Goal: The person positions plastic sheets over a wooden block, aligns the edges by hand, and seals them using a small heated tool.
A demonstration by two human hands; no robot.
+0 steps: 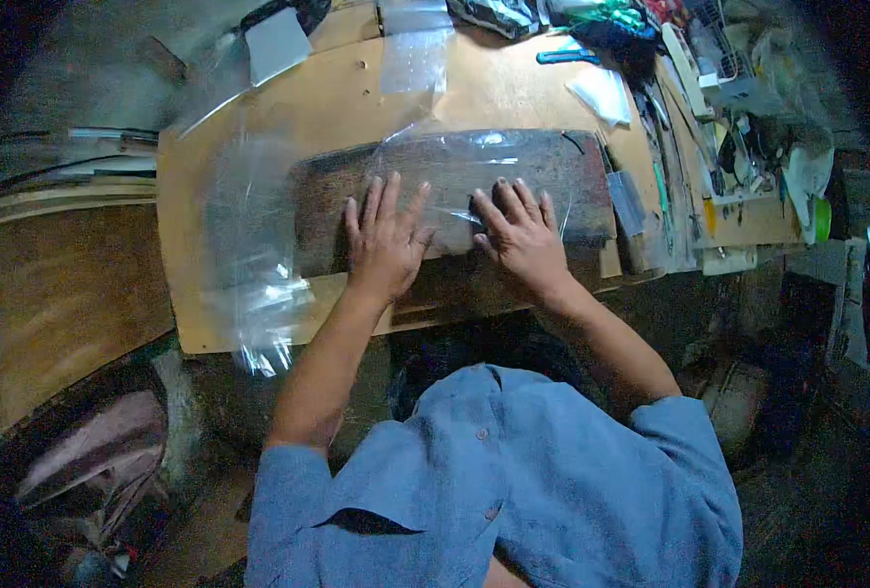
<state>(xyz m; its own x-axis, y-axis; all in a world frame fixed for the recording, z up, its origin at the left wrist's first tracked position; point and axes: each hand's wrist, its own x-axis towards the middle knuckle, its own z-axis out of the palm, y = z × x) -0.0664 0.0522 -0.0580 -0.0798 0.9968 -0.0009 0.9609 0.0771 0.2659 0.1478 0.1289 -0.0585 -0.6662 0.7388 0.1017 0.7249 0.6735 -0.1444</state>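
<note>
A dark, worn wooden board (577, 181) lies across the front part of the light wooden table (327, 103). Clear plastic sheet (258, 294) is spread over the board and runs off to its left, hanging at the table's front edge. My left hand (388, 235) rests flat on the plastic over the board's left half, fingers spread. Further right, my right hand (525, 235) also lies on the plastic with its fingers apart, palm down. Neither hand is closed round anything.
A blue cutter knife (567, 56) and a white piece (603, 96) lie at the table's back right. Tools and a wire basket (734, 49) crowd the right side. At the back left is a white sheet (278, 46). Stacked boards (67, 196) stand left.
</note>
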